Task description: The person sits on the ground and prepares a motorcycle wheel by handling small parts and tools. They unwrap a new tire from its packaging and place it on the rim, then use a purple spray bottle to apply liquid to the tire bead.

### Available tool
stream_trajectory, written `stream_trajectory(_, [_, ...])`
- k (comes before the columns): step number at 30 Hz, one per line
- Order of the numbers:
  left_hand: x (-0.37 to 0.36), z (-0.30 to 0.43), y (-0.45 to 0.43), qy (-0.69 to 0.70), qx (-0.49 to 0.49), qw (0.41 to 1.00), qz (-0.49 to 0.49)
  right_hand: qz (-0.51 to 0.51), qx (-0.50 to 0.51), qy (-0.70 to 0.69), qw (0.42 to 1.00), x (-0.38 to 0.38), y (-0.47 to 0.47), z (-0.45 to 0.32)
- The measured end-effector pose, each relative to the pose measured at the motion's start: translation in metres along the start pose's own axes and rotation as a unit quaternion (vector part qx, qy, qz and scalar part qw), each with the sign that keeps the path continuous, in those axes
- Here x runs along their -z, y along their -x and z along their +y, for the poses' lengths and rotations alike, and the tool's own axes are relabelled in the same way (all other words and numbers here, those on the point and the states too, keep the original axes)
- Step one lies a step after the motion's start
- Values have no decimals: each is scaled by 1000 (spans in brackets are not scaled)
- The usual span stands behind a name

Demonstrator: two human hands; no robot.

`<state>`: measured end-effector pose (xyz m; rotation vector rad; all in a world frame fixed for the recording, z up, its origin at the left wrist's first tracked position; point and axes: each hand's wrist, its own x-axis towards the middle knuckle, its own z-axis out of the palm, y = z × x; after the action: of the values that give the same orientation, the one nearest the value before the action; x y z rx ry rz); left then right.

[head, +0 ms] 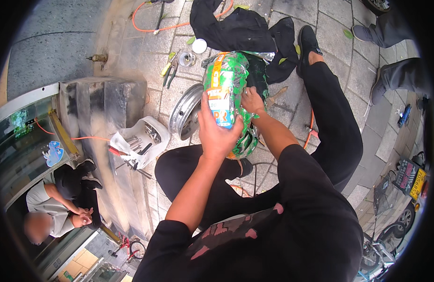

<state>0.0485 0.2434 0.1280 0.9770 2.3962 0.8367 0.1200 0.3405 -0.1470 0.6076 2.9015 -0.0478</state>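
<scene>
Upright between my legs stands a tire in green and silver printed wrapping point(234, 67), with orange and blue bands bearing writing. My left hand point(217, 132) grips its near outer face, thumb and fingers spread across the band. Within the ring's opening, or at its right side, my right hand point(253, 100) holds the wrapping's edge; its fingertips are partly hidden. A bare metal wheel rim point(186, 112) leans just left of the tire. Dark material point(256, 75), perhaps the inside of the wrapping or tire, shows beyond my right hand.
A white tub of wrenches point(141, 141) stands left, beside stone steps point(121, 102). Pliers point(172, 74), a small jar point(186, 59), a white lid point(199, 46), a brush point(278, 95) and black cloth point(238, 31) lie ahead. An orange hose crosses the paving. Other people are at left and upper right.
</scene>
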Motion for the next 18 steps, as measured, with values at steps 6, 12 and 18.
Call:
stream_trajectory(6, [-1,-11,5,3,-35,999,15,0,-174,-160,972,66,51,6])
stream_trajectory(12, [3,-50,6,65,-58,996,24,-202,-369,-86,903,71,145,57])
stream_trajectory(18, [-7,-32,29,18,-71,997,28,-93,-156,-303,936,65,84,29])
